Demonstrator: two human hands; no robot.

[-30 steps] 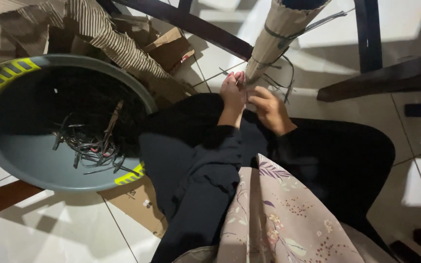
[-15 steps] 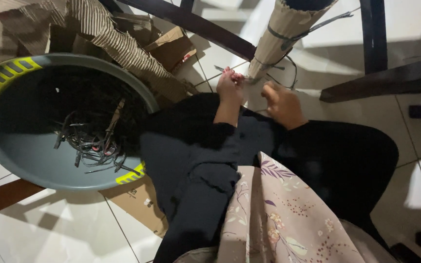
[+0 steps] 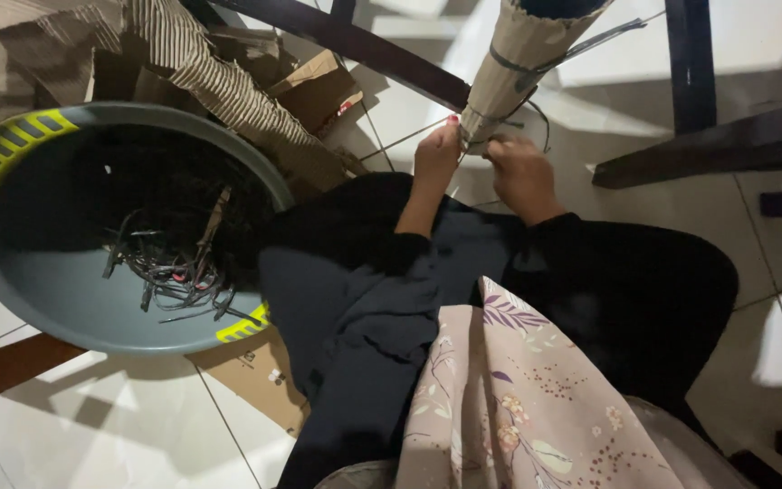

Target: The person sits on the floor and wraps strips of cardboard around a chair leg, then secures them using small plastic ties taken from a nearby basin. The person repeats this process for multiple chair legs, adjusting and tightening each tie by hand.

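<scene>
Cardboard roll [image 3: 522,68]: left hand [image 3: 436,158] grips its bottom edge, right hand [image 3: 519,172] curled beside.

Ribbed cardboard roll [image 3: 522,63], matt plastic basin [image 3: 38,281], glossy tiles [image 3: 101,426]

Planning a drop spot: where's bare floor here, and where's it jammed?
Free: white tile below the grey basin, and tile right of the cardboard roll. Crowded: cardboard scraps above the basin, and both hands at the roll's base.
</scene>
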